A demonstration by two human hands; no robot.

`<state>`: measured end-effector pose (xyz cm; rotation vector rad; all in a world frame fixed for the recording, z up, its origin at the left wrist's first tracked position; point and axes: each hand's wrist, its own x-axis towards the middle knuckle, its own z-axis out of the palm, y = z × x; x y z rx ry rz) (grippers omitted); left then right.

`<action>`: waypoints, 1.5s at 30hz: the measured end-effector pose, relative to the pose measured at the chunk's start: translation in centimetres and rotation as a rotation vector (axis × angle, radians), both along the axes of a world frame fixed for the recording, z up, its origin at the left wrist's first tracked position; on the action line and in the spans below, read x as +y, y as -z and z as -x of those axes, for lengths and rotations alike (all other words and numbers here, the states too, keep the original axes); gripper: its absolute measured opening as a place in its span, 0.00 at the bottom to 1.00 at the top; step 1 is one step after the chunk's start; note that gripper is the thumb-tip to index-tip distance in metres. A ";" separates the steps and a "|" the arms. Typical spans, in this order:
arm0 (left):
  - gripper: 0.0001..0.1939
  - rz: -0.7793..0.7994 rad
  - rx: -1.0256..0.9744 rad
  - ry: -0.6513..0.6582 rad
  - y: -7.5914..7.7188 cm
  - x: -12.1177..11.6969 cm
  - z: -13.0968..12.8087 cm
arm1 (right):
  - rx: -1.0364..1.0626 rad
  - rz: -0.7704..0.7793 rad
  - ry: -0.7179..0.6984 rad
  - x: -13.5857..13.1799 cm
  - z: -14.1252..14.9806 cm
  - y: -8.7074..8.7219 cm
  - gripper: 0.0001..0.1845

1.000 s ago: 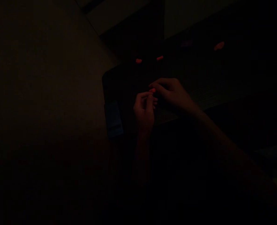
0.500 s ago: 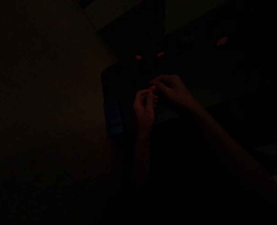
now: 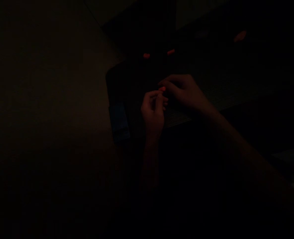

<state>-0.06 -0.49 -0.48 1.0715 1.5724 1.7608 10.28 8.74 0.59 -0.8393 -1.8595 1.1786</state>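
The view is very dark. A small orange-red piece (image 3: 162, 89), perhaps soft like modelling clay, sits between my two hands over a dark table (image 3: 206, 96). My left hand (image 3: 153, 108) pinches it from below between thumb and index finger. From the right, my right hand (image 3: 183, 88) reaches in with thumb and fingertips closed around the piece's upper end. Its exact shape is partly hidden by the fingers. Two more small orange-red pieces lie farther back, a rounded one (image 3: 146, 55) and a longer one (image 3: 171, 52).
A flat blue box or case (image 3: 119, 121) lies at the table's left edge. A larger orange-red lump (image 3: 240, 36) is at the back right, near a dim purplish object (image 3: 202, 34). Pale floor (image 3: 62, 99) stretches to the left of the table.
The whole scene has shifted slightly upward in view, as the camera moved. Both hands keep nearly the same pose around the orange-red piece.
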 end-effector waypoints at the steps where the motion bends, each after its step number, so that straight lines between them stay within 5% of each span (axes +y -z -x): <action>1: 0.04 -0.008 -0.006 0.003 0.0 0.0 0.0 | 0.002 0.000 0.000 0.0 0.0 0.0 0.11; 45: 0.03 -0.033 0.002 0.013 0.3 0.1 0.1 | -0.016 -0.009 0.006 0.4 0.0 0.6 0.14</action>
